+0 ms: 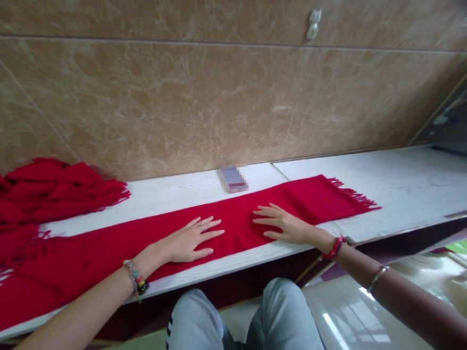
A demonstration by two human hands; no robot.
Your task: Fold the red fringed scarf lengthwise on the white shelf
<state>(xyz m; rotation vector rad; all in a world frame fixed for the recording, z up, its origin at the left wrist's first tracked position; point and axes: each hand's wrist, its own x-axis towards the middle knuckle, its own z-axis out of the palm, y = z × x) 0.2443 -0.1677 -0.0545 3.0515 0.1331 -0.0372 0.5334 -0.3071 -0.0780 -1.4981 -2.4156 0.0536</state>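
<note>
A long red scarf lies spread along the white tabletop, its fringed end toward the right. My left hand rests flat on the middle of it, fingers spread. To the right, my right hand also lies flat on the cloth, its fingers apart and pointing left. Neither hand grips anything. Another red fringed cloth is bunched up at the far left, partly over the left stretch of the scarf, so where one stops and the other starts is hard to make out there.
A blurred-out, phone-like rectangular object sits behind the scarf by the wall. The brown tiled wall rises along the back edge of the white tabletop. A small white figure is fixed to the wall. My knees are below the front edge.
</note>
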